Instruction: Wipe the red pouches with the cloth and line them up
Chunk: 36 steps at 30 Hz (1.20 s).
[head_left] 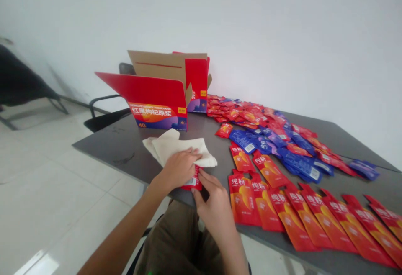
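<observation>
At the near table edge, a small red pouch lies partly under a folded cream cloth, a white barcode label facing up. My left hand is on the cloth, its fingers bent over it and pressing it against the pouch. Thumb and fingers of my right hand pinch the pouch's right side. Just right of my hands, several red-orange pouches lie in an overlapping row along the front edge, with two more behind them.
Two open red cartons stand at the back left, flaps raised. A heap of red pouches and blue pouches spreads across the grey table. A black chair is beyond the left edge, and a white wall behind.
</observation>
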Available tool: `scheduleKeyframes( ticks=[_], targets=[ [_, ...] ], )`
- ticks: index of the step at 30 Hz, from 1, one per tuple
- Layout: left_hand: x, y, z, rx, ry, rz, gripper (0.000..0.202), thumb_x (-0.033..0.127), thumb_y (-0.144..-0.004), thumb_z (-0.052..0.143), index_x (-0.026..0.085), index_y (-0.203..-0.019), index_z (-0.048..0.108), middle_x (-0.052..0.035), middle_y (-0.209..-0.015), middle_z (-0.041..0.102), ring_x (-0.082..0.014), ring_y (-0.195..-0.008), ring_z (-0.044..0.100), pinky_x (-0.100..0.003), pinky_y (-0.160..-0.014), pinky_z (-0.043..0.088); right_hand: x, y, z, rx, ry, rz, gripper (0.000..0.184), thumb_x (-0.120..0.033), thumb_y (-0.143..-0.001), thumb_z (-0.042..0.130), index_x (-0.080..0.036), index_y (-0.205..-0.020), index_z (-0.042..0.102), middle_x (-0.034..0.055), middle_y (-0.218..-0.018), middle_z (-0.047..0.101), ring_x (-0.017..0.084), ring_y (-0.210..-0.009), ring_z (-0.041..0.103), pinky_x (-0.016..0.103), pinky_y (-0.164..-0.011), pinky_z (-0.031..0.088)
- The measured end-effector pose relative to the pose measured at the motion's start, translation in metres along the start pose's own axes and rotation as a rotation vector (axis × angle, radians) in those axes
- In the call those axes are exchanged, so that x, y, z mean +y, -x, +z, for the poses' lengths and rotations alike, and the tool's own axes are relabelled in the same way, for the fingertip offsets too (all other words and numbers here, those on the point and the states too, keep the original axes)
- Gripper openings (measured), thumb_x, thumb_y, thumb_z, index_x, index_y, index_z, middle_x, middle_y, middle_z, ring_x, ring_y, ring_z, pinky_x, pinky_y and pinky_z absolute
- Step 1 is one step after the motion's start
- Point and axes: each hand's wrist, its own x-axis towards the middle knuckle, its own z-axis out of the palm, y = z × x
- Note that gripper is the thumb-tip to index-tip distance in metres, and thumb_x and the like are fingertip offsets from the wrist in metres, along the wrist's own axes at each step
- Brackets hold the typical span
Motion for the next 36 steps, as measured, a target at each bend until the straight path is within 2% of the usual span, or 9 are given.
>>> scheduleKeyframes(
  ticks=[7,9,13,15,19,22,29,31,36],
  targets=[
    [0.005,0.054,0.003,0.045,0.054,0.063,0.061,0.004,-0.079,0.037,0.017,-0.137,0.049,-0.0035,-0.146,0.045,-0.0161,-0.137,0.038,-0.037,-0.115,0.031,-0.006,-0.001,-0.003,-0.005,0.002,0.042,0.023,-0.007,-0.078,0.057,-0.019,-0.092,0.072,0.0079,-0.096,0.070,0.024,-0.099,0.062,0.036,-0.090,0.048],
    [0.005,0.045,0.002,0.037,0.051,0.035,0.060,0.005,-0.079,0.038,0.018,-0.135,0.052,-0.0036,-0.144,0.048,-0.0170,-0.136,0.040,-0.037,-0.113,0.033,-0.005,-0.001,-0.002,-0.001,-0.005,0.020,0.027,-0.007,-0.078,0.057,-0.019,-0.097,0.071,0.0083,-0.099,0.070,0.024,-0.101,0.061,0.037,-0.092,0.048],
    [-0.001,0.005,0.000,0.005,0.024,-0.010,0.057,0.005,-0.076,0.040,0.015,-0.130,0.058,-0.0076,-0.139,0.053,-0.0208,-0.135,0.043,-0.039,-0.112,0.035,0.000,-0.001,0.000,0.012,-0.013,-0.010,0.041,-0.009,-0.078,0.058,-0.019,-0.117,0.066,0.0094,-0.122,0.065,0.024,-0.115,0.057,0.039,-0.101,0.044],
    [-0.001,0.003,0.000,0.004,0.020,0.006,0.058,0.005,-0.076,0.041,0.014,-0.131,0.056,-0.0082,-0.141,0.052,-0.0210,-0.135,0.041,-0.039,-0.112,0.034,0.000,-0.001,0.000,0.018,-0.018,-0.009,0.042,-0.009,-0.077,0.059,-0.019,-0.117,0.066,0.0092,-0.121,0.065,0.024,-0.114,0.058,0.039,-0.100,0.045],
    [0.004,0.044,0.004,0.025,0.057,0.067,0.064,0.003,-0.077,0.036,0.017,-0.138,0.049,-0.0040,-0.146,0.045,-0.0159,-0.138,0.037,-0.037,-0.115,0.031,-0.005,-0.001,-0.002,-0.002,-0.006,0.031,0.028,-0.005,-0.076,0.057,-0.020,-0.095,0.072,0.0066,-0.097,0.070,0.022,-0.097,0.063,0.035,-0.087,0.050],
    [0.007,0.060,0.005,0.048,0.057,0.058,0.061,0.004,-0.079,0.037,0.018,-0.137,0.049,-0.0036,-0.146,0.045,-0.0168,-0.137,0.038,-0.038,-0.114,0.032,-0.007,-0.002,-0.003,-0.006,0.003,0.040,0.026,-0.005,-0.076,0.058,-0.020,-0.093,0.071,0.0067,-0.095,0.069,0.023,-0.096,0.062,0.034,-0.087,0.049],
    [0.000,0.001,0.002,0.016,0.014,-0.023,0.056,0.006,-0.077,0.043,0.016,-0.131,0.057,-0.0074,-0.140,0.053,-0.0220,-0.134,0.043,-0.040,-0.111,0.035,-0.001,0.000,0.000,0.000,0.000,0.021,0.045,-0.008,-0.077,0.060,-0.017,-0.120,0.064,0.0086,-0.126,0.063,0.022,-0.118,0.055,0.036,-0.105,0.042],
    [0.001,0.010,0.003,0.030,0.028,0.014,0.059,0.004,-0.076,0.042,0.016,-0.133,0.055,-0.0071,-0.141,0.051,-0.0206,-0.135,0.042,-0.039,-0.112,0.035,-0.001,0.000,0.000,0.000,-0.002,0.027,0.043,-0.006,-0.076,0.060,-0.018,-0.117,0.066,0.0075,-0.120,0.066,0.022,-0.114,0.057,0.036,-0.102,0.044],
    [0.006,0.059,0.005,0.057,0.052,0.061,0.061,0.004,-0.080,0.037,0.017,-0.138,0.049,-0.0049,-0.146,0.046,-0.0174,-0.136,0.040,-0.038,-0.114,0.032,-0.005,-0.001,-0.002,0.003,-0.010,0.040,0.027,-0.005,-0.076,0.058,-0.021,-0.093,0.072,0.0061,-0.096,0.070,0.023,-0.097,0.063,0.035,-0.088,0.049]
  ],
)
